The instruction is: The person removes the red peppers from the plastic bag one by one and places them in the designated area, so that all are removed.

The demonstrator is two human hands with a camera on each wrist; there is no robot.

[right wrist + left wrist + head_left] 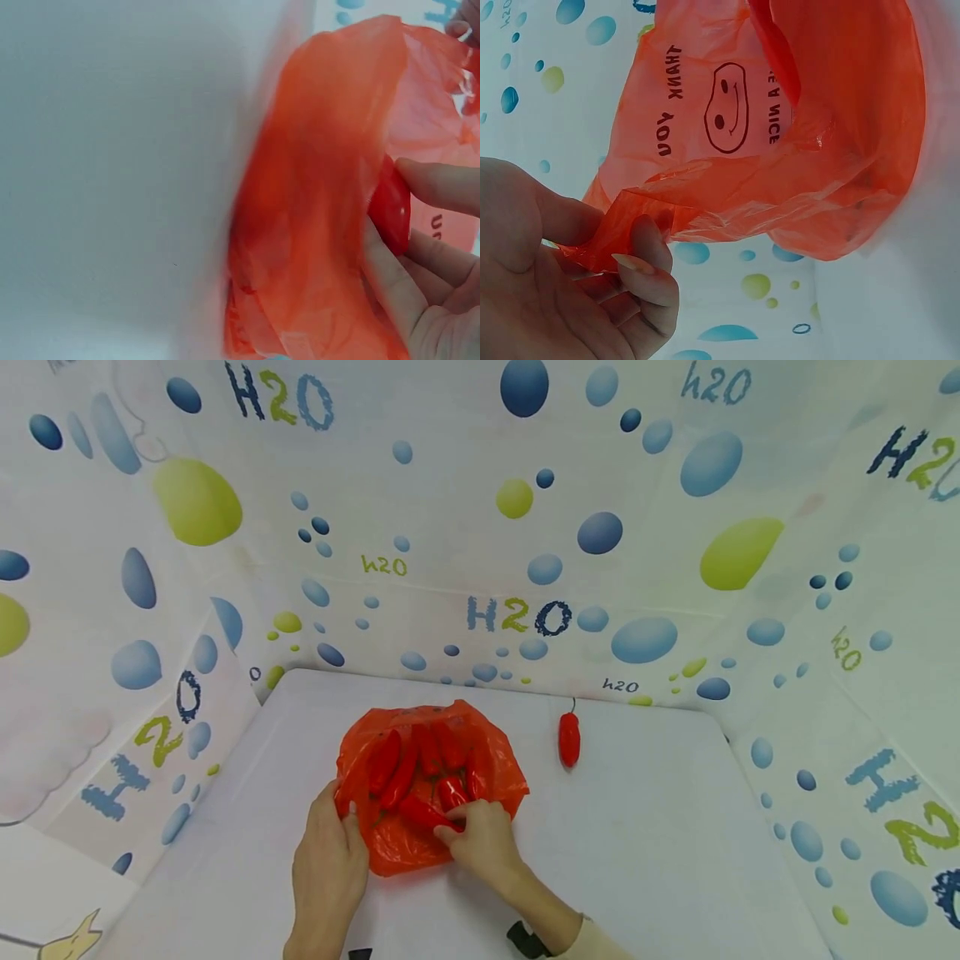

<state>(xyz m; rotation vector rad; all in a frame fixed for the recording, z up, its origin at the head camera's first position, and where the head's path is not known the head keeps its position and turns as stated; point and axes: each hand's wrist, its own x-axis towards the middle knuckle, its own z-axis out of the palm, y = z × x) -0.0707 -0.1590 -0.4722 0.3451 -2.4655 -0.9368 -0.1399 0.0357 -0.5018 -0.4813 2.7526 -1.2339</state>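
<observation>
A red plastic bag (408, 856) stands wide-mouthed on the table, with several red chili peppers (384, 762) inside. My left hand (327, 860) pinches the bag's left rim between thumb and fingers, and the left wrist view shows the gathered film (619, 232) in that grip. At the bag's front right, my right hand (483, 843) reaches over the rim and holds one red chili pepper (423, 814) by its end. In the right wrist view that pepper (391, 210) sits between thumb and fingers, partly hidden by the bag wall.
A single red chili pepper (569, 741) with a thin stem lies on the white table (637, 827) to the right of the bag. Patterned sheets (450, 527) with blue and green drops surround the table at the back and both sides.
</observation>
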